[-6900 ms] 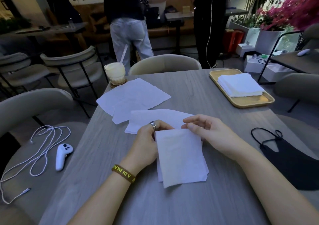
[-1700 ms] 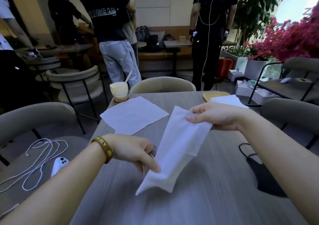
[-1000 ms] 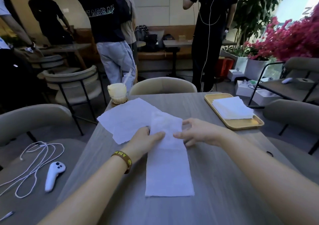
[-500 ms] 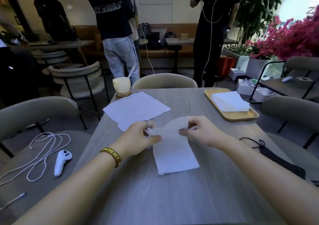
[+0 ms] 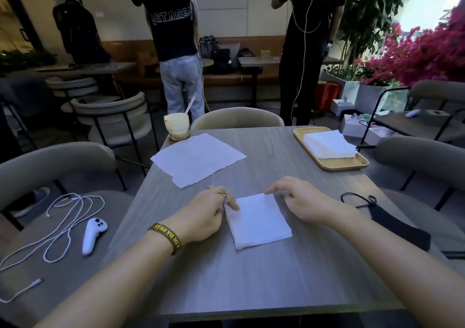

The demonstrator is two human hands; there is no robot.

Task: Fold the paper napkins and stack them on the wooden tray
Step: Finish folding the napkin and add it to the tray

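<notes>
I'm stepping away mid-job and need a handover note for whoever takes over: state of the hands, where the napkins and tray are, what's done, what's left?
Left hand: open, fingertips on the folded napkin's far left corner.
Right hand: open, fingertips at its far right corner.
That napkin lies flat on the table between the hands.
Wooden tray, far right, holds the stack.
Done: this napkin is folded.
Left: put it on the stack, then fold the unfolded napkins at far left.

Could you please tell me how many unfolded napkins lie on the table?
2 visible: a large sheet at the table's far left beside the drink, and a second sheet poking out at its near edge. Others may hide beneath.
</notes>
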